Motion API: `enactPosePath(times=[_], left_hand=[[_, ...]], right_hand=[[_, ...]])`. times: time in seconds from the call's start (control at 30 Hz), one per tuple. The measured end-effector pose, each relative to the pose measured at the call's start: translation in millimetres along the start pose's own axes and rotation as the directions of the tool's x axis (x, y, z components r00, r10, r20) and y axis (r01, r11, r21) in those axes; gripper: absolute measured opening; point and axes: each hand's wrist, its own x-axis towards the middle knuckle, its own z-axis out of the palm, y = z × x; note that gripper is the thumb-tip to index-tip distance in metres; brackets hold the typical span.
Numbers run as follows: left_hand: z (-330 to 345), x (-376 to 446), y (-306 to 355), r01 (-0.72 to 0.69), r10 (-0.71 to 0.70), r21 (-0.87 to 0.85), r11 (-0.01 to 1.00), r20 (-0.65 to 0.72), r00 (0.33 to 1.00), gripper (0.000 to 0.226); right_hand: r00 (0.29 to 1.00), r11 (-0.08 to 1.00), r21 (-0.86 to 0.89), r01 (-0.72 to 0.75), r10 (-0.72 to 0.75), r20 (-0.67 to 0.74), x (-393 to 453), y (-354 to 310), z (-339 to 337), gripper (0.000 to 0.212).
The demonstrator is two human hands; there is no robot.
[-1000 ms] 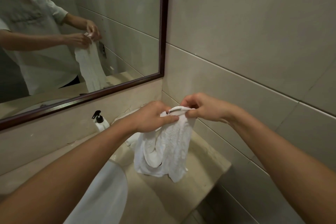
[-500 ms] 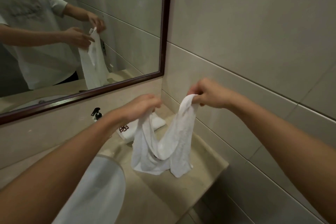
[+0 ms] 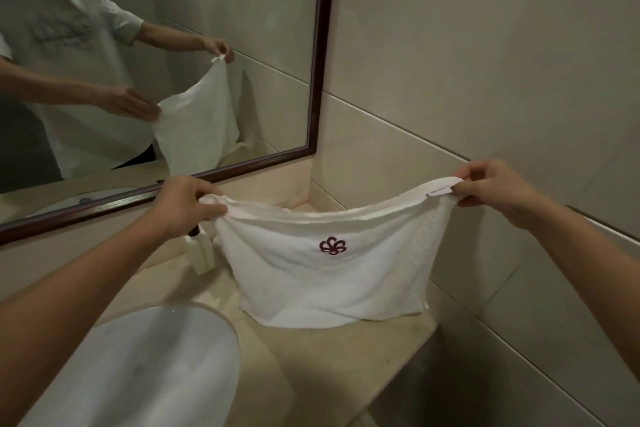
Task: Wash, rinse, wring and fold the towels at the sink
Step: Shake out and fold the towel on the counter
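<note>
Towel [image 3: 329,274] spread between my left hand [image 3: 183,204] and right hand [image 3: 491,191], each pinching top corner; bottom edge touches counter [image 3: 311,357], beside sink [image 3: 138,374].

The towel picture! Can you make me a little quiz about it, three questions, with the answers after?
1. True or false: the towel is spread wide between the left hand and the right hand.
2. What colour is the logo on the towel?
3. What stands just behind the towel's left edge? A) a white bottle B) a cup C) a toothbrush

Key: 1 true; 2 dark red; 3 A
</note>
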Motion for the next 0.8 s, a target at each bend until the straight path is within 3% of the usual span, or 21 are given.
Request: enactPosePath(times=[0.1, 0.23, 0.33, 0.4, 0.47, 0.53, 0.57, 0.63, 0.7, 0.8], left_hand=[[-5.7, 9.7, -9.1, -0.086, 0.106, 0.190, 0.978, -0.098, 0.989, 0.019], [-16.6, 11.7, -20.7, -0.177, 0.222, 0.440, 0.880, -0.053, 0.974, 0.012], [-15.2, 8.5, -15.0, -0.103, 0.251, 0.586, 0.804, -0.178, 0.951, 0.015], [-13.7, 11.0, -7.0, 0.024, 0.146, 0.562, 0.827, -0.256, 0.955, 0.018], [-10.5, 17.6, -5.8, 0.157, -0.039, 0.367, 0.917, -0.309, 0.950, 0.021], [-5.7, 25.1, -2.2, 0.226, -0.253, -0.128, 0.966, -0.269, 0.929, 0.021], [-4.3, 29.3, 2.4, 0.252, -0.352, -0.386, 0.888, -0.216, 0.911, 0.018], [-3.0, 37.3, 15.2, 0.280, -0.488, -0.685, 0.673, -0.126, 0.864, 0.017], [0.3, 42.2, 32.0, 0.255, -0.524, -0.815, 0.520, -0.069, 0.849, 0.021], [14.4, 48.1, 51.8, 0.240, -0.545, -0.853, 0.463, -0.061, 0.836, 0.033]], right_hand=[[1.000, 0.998, 0.049, 0.026, -0.026, 0.005, -3.6, 0.8, -6.9, 0.016], [0.999, 0.998, 0.045, 0.051, -0.051, -0.010, -11.8, -0.5, -9.7, 0.017], [0.995, 0.995, 0.015, 0.097, -0.097, -0.031, -14.5, -5.5, -12.5, 0.014], [0.988, 0.987, -0.034, 0.155, -0.156, -0.021, -18.0, -11.0, -17.9, 0.007], [0.976, 0.976, -0.020, 0.217, -0.217, 0.006, -21.3, -15.5, -22.1, 0.010], [0.966, 0.964, 0.082, 0.252, -0.255, 0.030, -28.5, -21.9, -23.4, 0.018], [0.958, 0.951, 0.149, 0.271, -0.282, 0.052, -33.1, -26.3, -22.9, 0.023], [0.930, 0.920, 0.241, 0.310, -0.346, 0.123, -43.3, -38.5, -20.3, 0.036], [0.887, 0.903, 0.268, 0.336, -0.399, 0.231, -53.9, -53.5, -14.4, 0.031], [0.839, 0.874, 0.404, 0.271, -0.420, 0.347, -66.2, -72.9, 4.0, 0.012]])
